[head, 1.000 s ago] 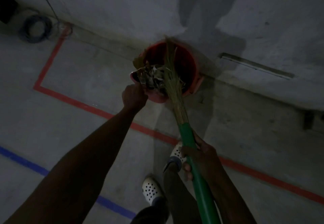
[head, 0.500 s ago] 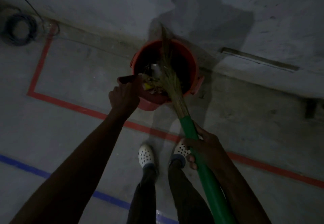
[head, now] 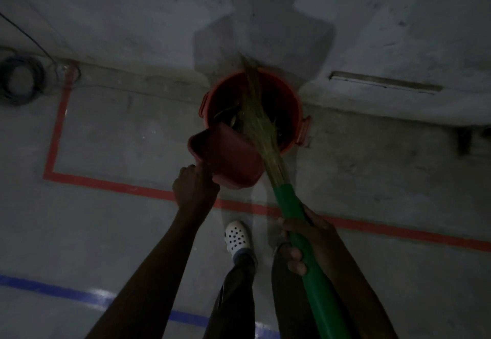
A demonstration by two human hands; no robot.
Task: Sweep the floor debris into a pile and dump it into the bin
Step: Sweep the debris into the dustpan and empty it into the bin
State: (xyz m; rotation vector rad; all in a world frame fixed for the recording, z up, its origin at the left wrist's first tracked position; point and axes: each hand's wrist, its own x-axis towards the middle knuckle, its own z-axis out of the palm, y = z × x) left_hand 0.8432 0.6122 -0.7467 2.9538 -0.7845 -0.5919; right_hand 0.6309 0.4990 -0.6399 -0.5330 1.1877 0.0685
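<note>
Left hand [head: 195, 190] grips one red plastic dustpan [head: 225, 156], tipped at one red round bin [head: 289, 99]; right hand [head: 305, 237] clasps one green-handled straw broom [head: 288, 200].

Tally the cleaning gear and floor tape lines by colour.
Red: 3 (round plastic bin, plastic dustpan, floor tape line)
Green: 1 (green-handled straw broom)
Blue: 1 (floor tape line)
Total: 5

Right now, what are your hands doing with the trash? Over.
Left hand tipping red dustpan over red bin. Right hand gripping green broom, bristles in bin. Nothing blocking.
</note>
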